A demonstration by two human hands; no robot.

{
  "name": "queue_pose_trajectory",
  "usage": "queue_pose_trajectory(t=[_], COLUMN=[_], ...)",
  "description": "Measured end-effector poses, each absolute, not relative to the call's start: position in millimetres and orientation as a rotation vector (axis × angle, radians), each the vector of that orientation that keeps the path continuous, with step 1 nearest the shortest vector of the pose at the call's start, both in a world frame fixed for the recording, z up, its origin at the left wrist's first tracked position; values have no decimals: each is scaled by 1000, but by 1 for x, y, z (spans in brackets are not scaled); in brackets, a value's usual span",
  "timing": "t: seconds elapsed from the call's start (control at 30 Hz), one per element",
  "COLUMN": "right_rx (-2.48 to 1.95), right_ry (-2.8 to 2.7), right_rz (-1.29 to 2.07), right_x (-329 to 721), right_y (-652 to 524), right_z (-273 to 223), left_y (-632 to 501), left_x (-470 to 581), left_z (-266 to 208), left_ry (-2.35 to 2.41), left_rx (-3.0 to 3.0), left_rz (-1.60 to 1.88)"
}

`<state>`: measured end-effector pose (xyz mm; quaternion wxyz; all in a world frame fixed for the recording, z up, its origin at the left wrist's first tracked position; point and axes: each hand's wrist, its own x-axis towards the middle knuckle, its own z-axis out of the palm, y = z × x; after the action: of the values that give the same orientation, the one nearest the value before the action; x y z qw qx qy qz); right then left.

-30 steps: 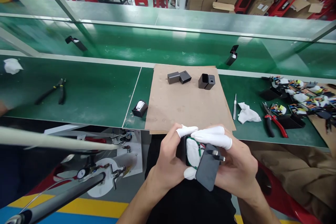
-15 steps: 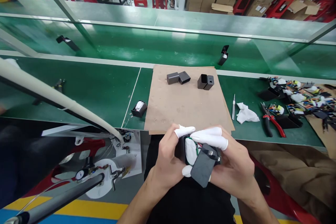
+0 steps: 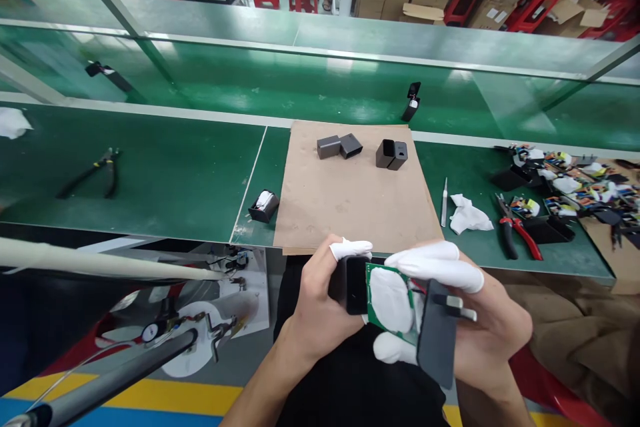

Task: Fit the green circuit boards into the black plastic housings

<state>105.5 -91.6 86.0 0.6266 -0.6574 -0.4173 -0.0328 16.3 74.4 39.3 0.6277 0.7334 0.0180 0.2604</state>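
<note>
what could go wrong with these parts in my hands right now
The white-covered circuit board is at the mouth of the black case, so its edge might catch or scrape.
The plug plate sits angled off the board, with a red wire showing between them that could get strained.
Your left hand and right hand are over your lap, so a slipped grip might drop something.

I see the right hand [image 3: 480, 327] farther from the left hand [image 3: 320, 300] than a second ago, and the green board [image 3: 373, 317] with its white pad [image 3: 391, 300], earlier sunk in the black case [image 3: 355, 283], now stands largely exposed at its mouth. On my feed two black units [image 3: 411, 107] on the far green surface [image 3: 250, 93] have slid left, and the pale hose [image 3: 110, 259] has dropped clear of the black pliers [image 3: 105, 161].
</note>
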Motion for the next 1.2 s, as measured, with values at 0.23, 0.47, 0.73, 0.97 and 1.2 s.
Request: queue_pose_trajectory(t=[0.23,0.47,0.73,0.97,1.2], right_rx=[-1491,-1553,-1564,-1569,-1588], right_ry=[-915,-1002,-1069,-1084,-1116], right_rz=[50,44,16,37,32], right_x=[105,104,102,101,102], right_y=[-93,-90,-88,-86,-89], right_z=[96,93,93,91,91], left_y=[75,73,74,74,74], left_x=[15,16,14,13,11], left_z=[41,49,50,46,43], left_ry=[3,-47,-25,-25,-13], left_rx=[1647,1691,1720,1703,1666], left_rz=[576,648,624,615,581])
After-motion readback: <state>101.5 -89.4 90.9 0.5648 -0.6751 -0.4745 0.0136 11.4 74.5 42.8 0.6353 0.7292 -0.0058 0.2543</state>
